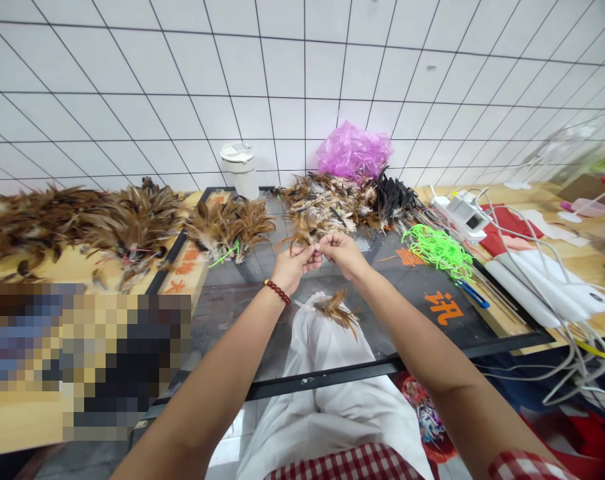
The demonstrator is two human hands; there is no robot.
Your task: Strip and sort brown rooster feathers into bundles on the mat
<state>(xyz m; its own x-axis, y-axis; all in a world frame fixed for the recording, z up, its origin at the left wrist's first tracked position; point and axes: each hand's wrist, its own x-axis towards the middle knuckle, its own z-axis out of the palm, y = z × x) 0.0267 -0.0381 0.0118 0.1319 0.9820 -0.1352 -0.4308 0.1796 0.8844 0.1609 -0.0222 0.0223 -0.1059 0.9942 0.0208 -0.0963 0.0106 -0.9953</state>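
Observation:
My left hand [295, 268], with a red bead bracelet at its wrist, is closed in a pinch. Brown feathers [301, 235] stick up from its fingers, overlapping the pile behind. My right hand [343, 255] is also pinched, its fingertips meeting the left ones; whatever lies between them is too small to make out. Just beyond both hands spreads a loose pile of brown and cream feathers [327, 203], with black feathers [397, 200] at its right. Nearer my body, a small brown feather tuft [336, 308] lies on the dark glass tabletop [242, 303].
A feather bundle with green string [230, 227] lies left of my hands, and larger feather heaps [127, 220] sit farther left. Behind are a white lidded cup [241, 172] and purple plastic bag [355, 150]. Rightward lie bright green cord [440, 252], a blue-handled tool [472, 293] and white cables [575, 327].

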